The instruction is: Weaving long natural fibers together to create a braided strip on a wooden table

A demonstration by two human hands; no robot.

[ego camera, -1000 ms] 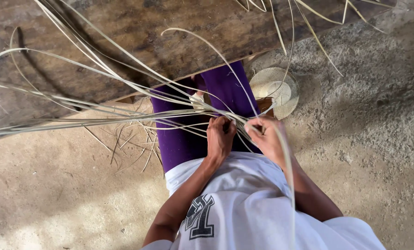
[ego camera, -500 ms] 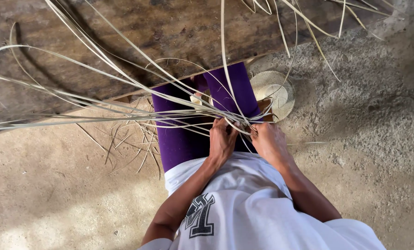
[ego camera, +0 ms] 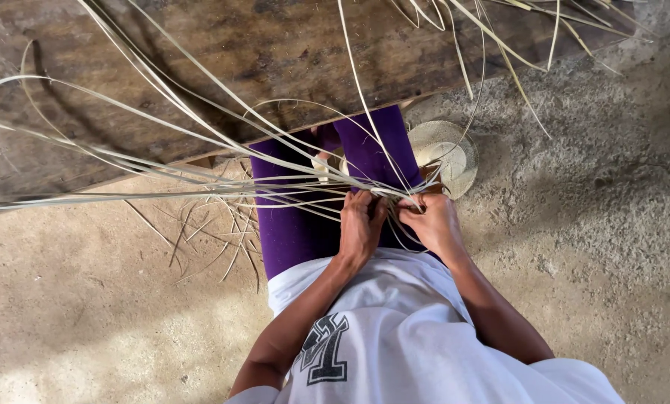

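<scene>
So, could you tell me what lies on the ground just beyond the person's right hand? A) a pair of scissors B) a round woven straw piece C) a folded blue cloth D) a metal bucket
B: a pale round woven straw piece lies on the concrete floor just past the right hand.

Both forearms reach forward and down from the body, converging over the lap. The left hand (ego camera: 361,224) lies palm-down, knuckles up, its fingers curled under and closed in a pinch. The right hand (ego camera: 432,222) sits just beside it, nearly touching, wrist bent inward, its fingers likewise curled and closed.
</scene>
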